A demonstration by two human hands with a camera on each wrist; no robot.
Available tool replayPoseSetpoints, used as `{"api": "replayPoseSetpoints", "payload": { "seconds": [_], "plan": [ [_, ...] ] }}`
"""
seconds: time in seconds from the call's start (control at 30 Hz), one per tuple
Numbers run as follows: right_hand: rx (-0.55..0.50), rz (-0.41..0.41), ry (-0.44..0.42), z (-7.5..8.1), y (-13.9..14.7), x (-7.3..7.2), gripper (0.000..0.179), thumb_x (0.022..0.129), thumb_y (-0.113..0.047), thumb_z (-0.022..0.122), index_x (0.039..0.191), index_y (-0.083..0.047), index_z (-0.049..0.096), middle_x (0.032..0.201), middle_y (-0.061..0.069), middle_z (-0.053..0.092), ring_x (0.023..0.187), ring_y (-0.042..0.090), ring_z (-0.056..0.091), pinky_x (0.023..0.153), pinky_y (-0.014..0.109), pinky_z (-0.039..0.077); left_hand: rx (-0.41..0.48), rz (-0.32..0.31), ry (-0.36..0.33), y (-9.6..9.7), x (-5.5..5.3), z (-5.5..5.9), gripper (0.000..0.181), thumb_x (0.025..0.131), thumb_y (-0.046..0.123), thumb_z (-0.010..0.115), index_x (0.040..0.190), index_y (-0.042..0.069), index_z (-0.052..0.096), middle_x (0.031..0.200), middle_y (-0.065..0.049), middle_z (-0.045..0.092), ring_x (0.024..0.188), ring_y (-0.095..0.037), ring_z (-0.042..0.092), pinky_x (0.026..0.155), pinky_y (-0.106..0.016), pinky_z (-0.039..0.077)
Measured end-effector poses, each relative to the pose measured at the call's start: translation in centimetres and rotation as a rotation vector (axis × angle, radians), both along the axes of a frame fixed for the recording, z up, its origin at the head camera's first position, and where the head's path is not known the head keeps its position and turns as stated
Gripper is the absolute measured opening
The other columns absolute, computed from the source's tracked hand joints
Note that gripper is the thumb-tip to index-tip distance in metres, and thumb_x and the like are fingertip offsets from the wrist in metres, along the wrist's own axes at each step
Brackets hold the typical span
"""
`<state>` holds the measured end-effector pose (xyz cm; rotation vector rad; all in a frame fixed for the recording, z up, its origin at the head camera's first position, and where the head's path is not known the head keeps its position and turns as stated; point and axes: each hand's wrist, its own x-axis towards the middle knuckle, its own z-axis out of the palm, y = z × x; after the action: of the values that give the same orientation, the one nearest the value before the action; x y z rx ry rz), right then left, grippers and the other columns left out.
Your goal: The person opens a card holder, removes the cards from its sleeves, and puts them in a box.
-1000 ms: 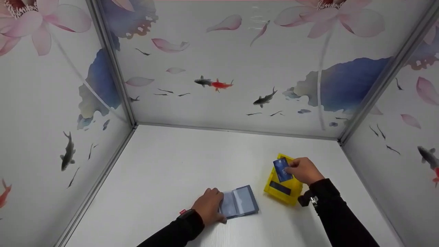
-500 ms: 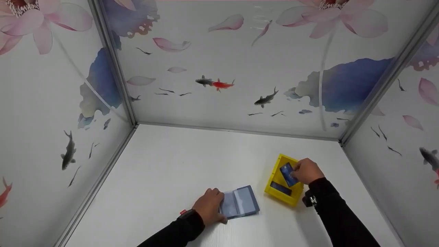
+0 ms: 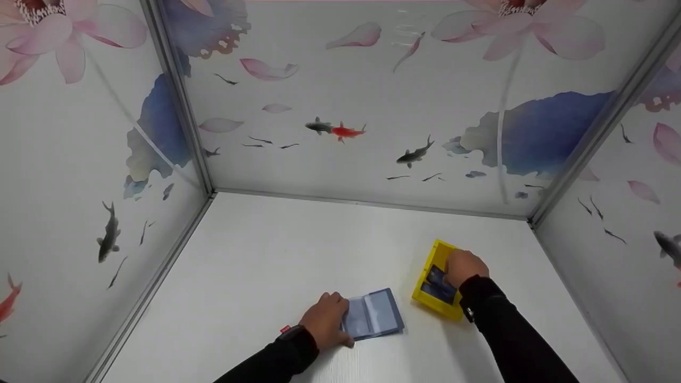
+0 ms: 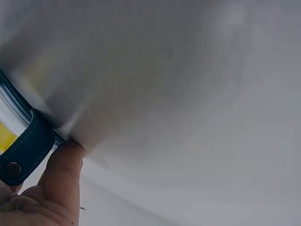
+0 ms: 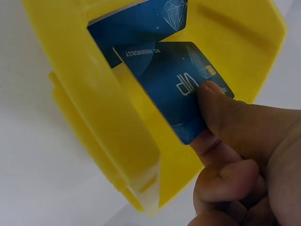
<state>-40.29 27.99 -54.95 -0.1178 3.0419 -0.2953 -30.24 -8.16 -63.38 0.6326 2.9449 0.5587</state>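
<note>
My right hand is in a yellow box, pinching a blue bank card between thumb and fingers. The card has a chip and pale lettering, and its far corner overlaps another blue card lying in the box. On the table, a blue-grey card holder lies open at its clear sleeves. My left hand grips its left side, thumb at the near edge. A strap with a metal snap shows beside that thumb in the left wrist view.
The white tabletop ends at a back wall printed with fish and petals. Similar printed panels stand at left and right, joined by grey metal frame strips.
My right hand has lowered the bank card from above the box down into it, towards the other card. My left hand stays on the card holder.
</note>
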Motion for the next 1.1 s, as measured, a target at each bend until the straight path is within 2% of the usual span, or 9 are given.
{"api": "replayPoseSetpoints", "payload": {
  "seconds": [0.2,0.43,0.67,0.97,1.1],
  "plan": [
    [0.081,0.046,0.013,-1.2,-0.5,-0.3,0.021,0.092,-0.001,0.083,0.077,-0.003,0.069,0.074,0.006,0.067,0.070,0.023,0.058,0.075,0.044,0.060,0.000,0.004,-0.011,0.0,-0.1,-0.2,0.062,0.074,0.047,0.107,0.112,0.014,0.071,0.125,0.000,0.070,0.104,-0.013,0.052,0.090,-0.030,0.056],
    [0.105,0.073,-0.014,-1.3,-0.9,-0.1,0.013,0.100,0.002,0.073,0.088,0.001,0.068,0.081,0.011,0.068,0.076,0.025,0.059,0.084,0.049,0.061,-0.004,0.009,-0.012,-0.1,-0.2,-0.5,0.063,0.074,0.048,0.107,0.113,0.015,0.071,0.122,0.001,0.070,0.102,-0.013,0.051,0.089,-0.031,0.056],
    [0.162,0.089,-0.041,-1.9,-1.3,-0.3,0.007,0.104,0.000,0.069,0.099,0.004,0.066,0.090,0.017,0.069,0.085,0.029,0.063,0.096,0.054,0.062,-0.003,-0.006,0.003,-0.2,-0.2,-0.6,0.063,0.075,0.048,0.107,0.113,0.014,0.071,0.126,-0.002,0.072,0.104,-0.014,0.053,0.091,-0.031,0.056],
    [0.231,0.166,-0.044,-3.6,-1.1,-1.6,0.011,0.101,-0.002,0.074,0.095,0.002,0.065,0.090,0.017,0.070,0.086,0.030,0.065,0.095,0.052,0.063,-0.013,-0.008,0.006,-0.2,-0.3,-0.5,0.063,0.075,0.048,0.107,0.112,0.014,0.070,0.121,-0.001,0.070,0.102,-0.014,0.051,0.090,-0.031,0.056],
    [0.185,0.170,-0.043,-4.3,-1.0,-1.9,0.014,0.101,0.000,0.072,0.090,0.001,0.063,0.086,0.016,0.068,0.082,0.029,0.062,0.090,0.051,0.061,-0.013,-0.016,0.018,-0.3,-0.1,-0.2,0.062,0.076,0.048,0.106,0.111,0.014,0.069,0.123,-0.001,0.071,0.102,-0.014,0.051,0.089,-0.030,0.055]
  ]
}}
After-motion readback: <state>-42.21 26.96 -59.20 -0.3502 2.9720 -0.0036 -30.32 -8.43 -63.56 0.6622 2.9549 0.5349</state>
